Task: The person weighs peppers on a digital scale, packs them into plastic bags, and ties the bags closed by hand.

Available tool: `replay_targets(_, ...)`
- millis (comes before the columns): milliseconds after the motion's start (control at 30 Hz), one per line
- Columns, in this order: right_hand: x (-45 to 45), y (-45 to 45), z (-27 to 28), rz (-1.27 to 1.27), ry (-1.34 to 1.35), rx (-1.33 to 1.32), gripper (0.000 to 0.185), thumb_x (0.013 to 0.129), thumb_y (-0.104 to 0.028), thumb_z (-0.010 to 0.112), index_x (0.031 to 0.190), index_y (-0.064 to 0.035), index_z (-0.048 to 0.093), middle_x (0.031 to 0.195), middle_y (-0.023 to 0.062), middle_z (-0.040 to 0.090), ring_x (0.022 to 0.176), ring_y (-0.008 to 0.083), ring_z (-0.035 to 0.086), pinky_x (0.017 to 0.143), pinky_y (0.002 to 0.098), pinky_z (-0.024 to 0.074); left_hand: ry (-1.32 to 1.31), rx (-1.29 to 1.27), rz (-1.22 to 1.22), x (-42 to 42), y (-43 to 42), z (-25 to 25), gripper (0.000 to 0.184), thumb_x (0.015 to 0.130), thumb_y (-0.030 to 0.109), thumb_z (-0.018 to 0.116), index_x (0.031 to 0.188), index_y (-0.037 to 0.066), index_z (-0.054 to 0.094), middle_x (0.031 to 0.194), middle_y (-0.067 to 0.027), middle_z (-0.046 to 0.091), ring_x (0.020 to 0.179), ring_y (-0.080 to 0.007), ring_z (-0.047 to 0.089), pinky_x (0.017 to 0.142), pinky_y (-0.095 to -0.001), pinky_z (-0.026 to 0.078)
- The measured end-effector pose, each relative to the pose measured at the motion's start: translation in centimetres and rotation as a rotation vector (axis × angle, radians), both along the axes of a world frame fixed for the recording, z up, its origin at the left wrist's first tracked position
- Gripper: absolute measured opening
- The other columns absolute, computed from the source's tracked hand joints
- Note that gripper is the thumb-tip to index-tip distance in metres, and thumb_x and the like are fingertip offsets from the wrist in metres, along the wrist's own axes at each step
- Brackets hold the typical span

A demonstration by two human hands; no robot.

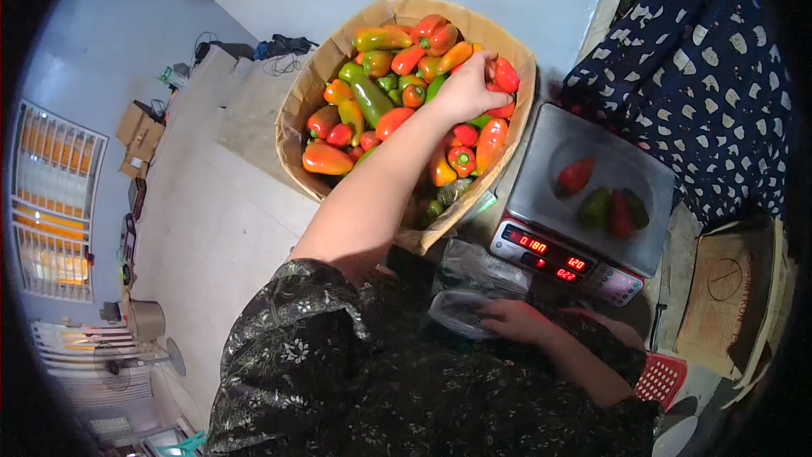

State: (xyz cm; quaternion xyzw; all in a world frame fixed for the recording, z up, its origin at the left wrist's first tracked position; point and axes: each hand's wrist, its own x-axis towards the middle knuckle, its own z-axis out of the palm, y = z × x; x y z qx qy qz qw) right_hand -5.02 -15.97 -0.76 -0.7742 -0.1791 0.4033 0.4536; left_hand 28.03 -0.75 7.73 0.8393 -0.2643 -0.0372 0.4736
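Note:
My left hand (467, 89) reaches into a paper-lined box (292, 131) full of red, orange and green peppers. Its fingers are closed round a red pepper (506, 74) near the box's right side. Low in my lap, my right hand (512, 320) grips the edge of a clear plastic container (461, 313); part of its fingers is in shadow. A digital scale (541, 140) stands right of the box, with red digits lit. On its metal plate lie a red pepper (575, 176), a green pepper (595, 207) and a second red one (622, 213) beside a dark green one.
Clear plastic packaging (482, 267) lies between my lap and the scale. An open cardboard box (719, 305) stands at the right, near a red perforated plastic piece (661, 379). Dark patterned cloth (677, 76) hangs behind the scale. A fan (114, 364) is far left.

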Motion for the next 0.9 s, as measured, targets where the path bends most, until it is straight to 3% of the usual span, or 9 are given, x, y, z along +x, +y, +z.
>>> replay_targets(133, -0.7, -0.2, -0.9, -0.03, -0.024, 0.037, 0.038, 0.086, -0.03, 0.057, 0.116, -0.0074, 0.061, 0.114, 0.0167, 0.06, 0.106, 0.0306, 0.057, 0.093, 0.0379, 0.0442, 0.414, 0.104, -0.227, 0.4, 2.2, 1.9, 0.058, 0.078, 0.018, 0.066, 0.128, -0.001, 0.043, 0.103, -0.0049, 0.054, 0.095, -0.0124, 0.052, 0.086, -0.0255, 0.043)
replay_targets(233, -0.8, -0.1, -0.5, -0.047, -0.023, 0.055, 0.037, 0.086, -0.029, 0.057, 0.115, -0.0072, 0.061, 0.113, 0.0164, 0.06, 0.106, 0.0304, 0.058, 0.093, 0.0378, 0.0445, 0.524, -0.003, -0.389, 0.3, 3.4, 2.4, 0.058, 0.079, 0.018, 0.065, 0.129, 0.0, 0.042, 0.107, -0.0067, 0.053, 0.098, -0.0123, 0.051, 0.087, -0.0255, 0.042)
replay_targets(267, -0.7, -0.1, -0.2, -0.049, -0.022, 0.057, 0.036, 0.086, -0.029, 0.057, 0.115, -0.0071, 0.061, 0.113, 0.0162, 0.06, 0.106, 0.0302, 0.058, 0.092, 0.0376, 0.0446, 0.485, 0.021, -0.4, 0.3, 3.4, 2.1, 0.065, 0.077, 0.024, 0.069, 0.131, 0.0, 0.041, 0.116, -0.0104, 0.051, 0.103, -0.0156, 0.051, 0.091, -0.0275, 0.041)
replay_targets(367, -0.3, -0.1, 0.3, -0.033, -0.007, 0.037, 0.036, 0.086, -0.028, 0.057, 0.114, -0.0076, 0.062, 0.113, 0.016, 0.06, 0.106, 0.0297, 0.058, 0.092, 0.0371, 0.0448, 0.113, 0.176, -0.207, -2.0, 1.8, 2.0, 0.072, 0.074, 0.031, 0.073, 0.131, 0.001, 0.041, 0.121, -0.0138, 0.052, 0.109, -0.0205, 0.052, 0.093, -0.0305, 0.041)
replay_targets(500, -0.6, 0.1, -0.6, -0.041, -0.054, 0.061, 0.036, 0.085, -0.028, 0.058, 0.115, -0.0084, 0.062, 0.112, 0.0162, 0.06, 0.105, 0.0298, 0.058, 0.092, 0.0371, 0.0451, 0.104, 0.272, -0.009, -2.5, 0.3, 2.5, 0.067, 0.072, 0.034, 0.074, 0.126, 0.005, 0.049, 0.113, -0.0202, 0.06, 0.105, -0.0307, 0.059, 0.092, -0.0355, 0.044)
replay_targets(633, -0.3, -0.1, 0.2, -0.033, -0.032, 0.018, 0.036, 0.085, -0.029, 0.058, 0.114, -0.0087, 0.062, 0.111, 0.0163, 0.06, 0.104, 0.0304, 0.058, 0.091, 0.0381, 0.0453, 0.026, 0.167, 0.197, -0.6, 2.7, 4.7, 0.042, 0.076, 0.031, 0.068, 0.107, 0.004, 0.062, 0.104, -0.0171, 0.064, 0.095, -0.0295, 0.063, 0.086, -0.038, 0.048)
replay_targets(700, -0.4, 0.1, 0.2, -0.032, -0.036, 0.02, 0.036, 0.085, -0.03, 0.058, 0.114, -0.0085, 0.062, 0.111, 0.0165, 0.06, 0.104, 0.0308, 0.058, 0.091, 0.0386, 0.0455, -0.079, 0.2, 0.536, 1.3, 5.8, 5.3, 0.029, 0.078, 0.027, 0.063, 0.096, 0.004, 0.065, 0.098, -0.016, 0.066, 0.091, -0.029, 0.063, 0.083, -0.0385, 0.049)
replay_targets(867, -0.9, -0.1, -1.0, -0.048, -0.096, 0.036, 0.036, 0.085, -0.032, 0.057, 0.111, -0.0077, 0.063, 0.107, 0.0173, 0.061, 0.101, 0.0323, 0.059, 0.088, 0.04, 0.0462, -0.452, 0.758, 0.612, 2.6, 8.2, 1.9, 0.036, 0.076, 0.027, 0.062, 0.106, 0.007, 0.06, 0.105, -0.0147, 0.063, 0.102, -0.0304, 0.059, 0.086, -0.041, 0.047)
replay_targets(900, -0.7, -0.1, -1.1, -0.03, -0.101, 0.026, 0.036, 0.085, -0.032, 0.057, 0.11, -0.0075, 0.063, 0.106, 0.0174, 0.061, 0.1, 0.0326, 0.059, 0.088, 0.0404, 0.0464, -0.417, 0.859, 0.656, 2.6, 7.7, 2.1, 0.039, 0.075, 0.028, 0.063, 0.108, 0.007, 0.059, 0.107, -0.0148, 0.062, 0.103, -0.0303, 0.059, 0.087, -0.0423, 0.046)
